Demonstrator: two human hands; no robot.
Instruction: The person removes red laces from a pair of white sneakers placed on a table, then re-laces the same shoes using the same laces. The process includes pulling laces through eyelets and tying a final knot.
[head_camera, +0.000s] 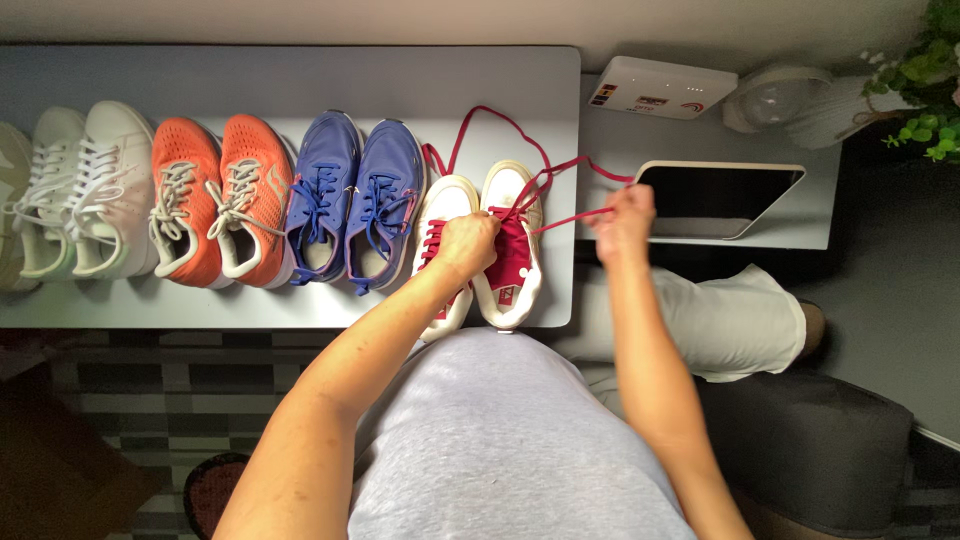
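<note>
We note four shoe pairs in a row on the grey surface (300, 75): white (75, 190), orange (220, 200), blue (350, 200), and a white-and-red pair (480, 245) at the right end. Our left hand (468, 243) rests on the red pair's tongues, fingers curled shut, apparently pinning the lacing; exact contact is hidden under the knuckles. Our right hand (622, 222) is closed on the red lace (570, 215), drawn taut to the right, off the surface edge. A slack loop of lace lies behind the toes. Judgement: to lace well, we keep the left hand pressing at the eyelets, pull evenly and low along the shoe, and even out both ends. A tablet (715, 195) and white box (660, 87) sit nearby.
</note>
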